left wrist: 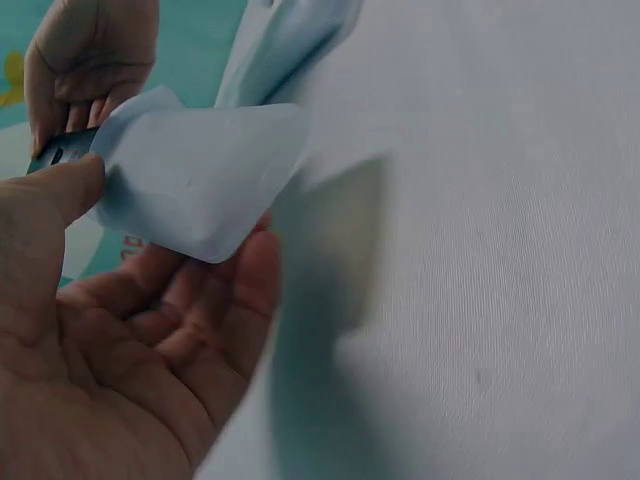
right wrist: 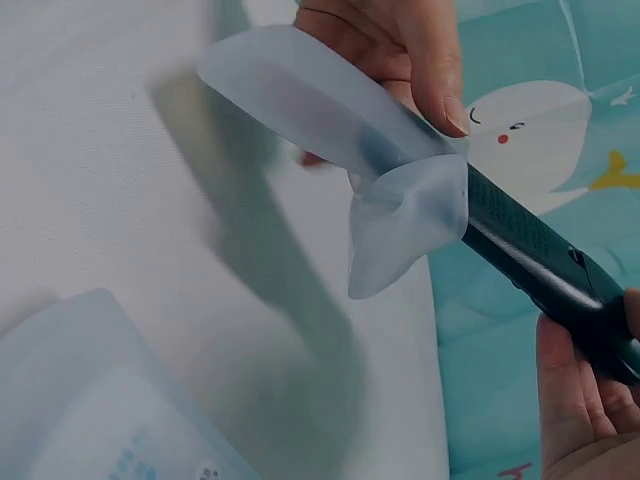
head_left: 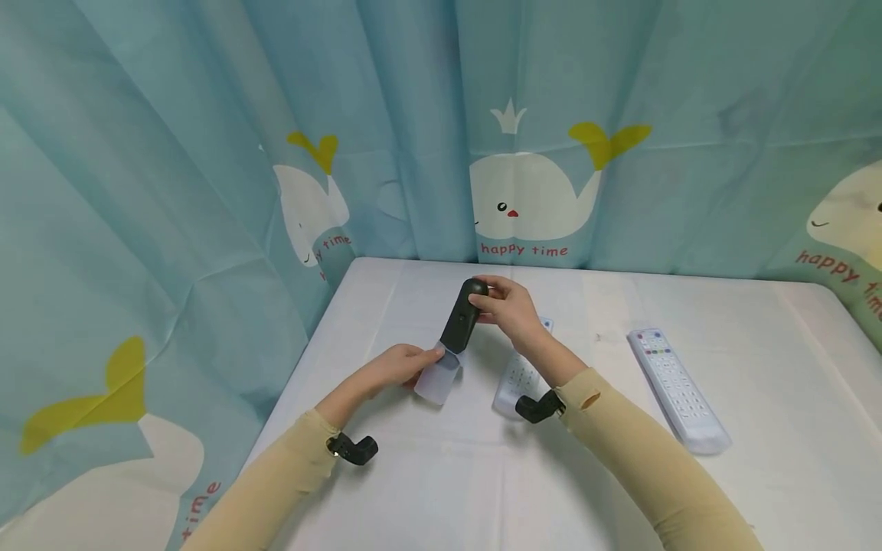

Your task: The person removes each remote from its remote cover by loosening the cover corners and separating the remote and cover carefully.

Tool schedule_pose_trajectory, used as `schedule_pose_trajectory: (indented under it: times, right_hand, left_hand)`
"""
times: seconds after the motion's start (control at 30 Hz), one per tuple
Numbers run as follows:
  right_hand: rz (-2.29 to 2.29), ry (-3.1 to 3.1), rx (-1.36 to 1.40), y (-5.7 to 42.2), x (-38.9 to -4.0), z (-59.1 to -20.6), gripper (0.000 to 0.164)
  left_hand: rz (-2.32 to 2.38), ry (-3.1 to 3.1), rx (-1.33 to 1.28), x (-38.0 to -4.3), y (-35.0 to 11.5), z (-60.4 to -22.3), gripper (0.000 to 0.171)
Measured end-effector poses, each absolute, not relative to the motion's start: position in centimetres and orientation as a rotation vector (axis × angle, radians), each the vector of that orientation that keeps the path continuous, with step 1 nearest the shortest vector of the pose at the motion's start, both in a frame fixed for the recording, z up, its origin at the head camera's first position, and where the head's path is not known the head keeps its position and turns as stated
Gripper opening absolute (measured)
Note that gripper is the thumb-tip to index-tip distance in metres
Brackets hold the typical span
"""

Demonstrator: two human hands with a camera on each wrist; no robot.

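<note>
Remote [head_left: 458, 323], black and tilted, is being held above the table [head_left: 427, 490], the right hand [head_left: 511, 310] gripping its upper end and the left hand [head_left: 400, 366] pinching the translucent sleeve [head_left: 437, 381] at its lower end, probably for alignment.

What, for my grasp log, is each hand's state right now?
Left hand: closed, pinching the translucent cover.
Right hand: closed, gripping the black remote.

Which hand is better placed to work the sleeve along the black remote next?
Probably the left hand: its thumb and fingers hold the translucent sleeve at the remote's near end. The right hand grips the black remote by its bare far end, better suited to steadying.
</note>
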State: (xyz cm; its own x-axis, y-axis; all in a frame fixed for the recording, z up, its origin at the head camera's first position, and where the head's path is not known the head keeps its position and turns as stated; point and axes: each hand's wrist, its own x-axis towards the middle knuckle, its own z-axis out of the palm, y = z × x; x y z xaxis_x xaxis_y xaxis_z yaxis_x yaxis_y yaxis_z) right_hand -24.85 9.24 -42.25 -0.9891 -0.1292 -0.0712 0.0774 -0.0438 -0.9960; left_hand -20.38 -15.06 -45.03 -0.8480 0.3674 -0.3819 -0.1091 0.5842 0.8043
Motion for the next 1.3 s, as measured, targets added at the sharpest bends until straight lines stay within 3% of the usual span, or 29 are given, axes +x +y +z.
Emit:
schedule_pose_trajectory:
  times: [0.17, 0.97, 1.3]
  right_hand:
    - [-2.129, 2.086, -0.060, 8.9, -24.8, -42.4, 0.046]
    - [-2.073, 2.041, -0.106, 7.3, -24.1, -43.4, 0.072]
    - [-2.088, 1.993, -0.132, 7.2, -24.0, -43.6, 0.059]
  left_hand:
    - [1.305, 2.254, 0.267, -20.4, -15.0, -45.2, 0.036]
    - [1.594, 2.134, 0.175, -20.2, -14.0, -45.4, 0.040]
    - [1.615, 2.164, 0.173, -20.2, -13.8, -45.4, 0.042]
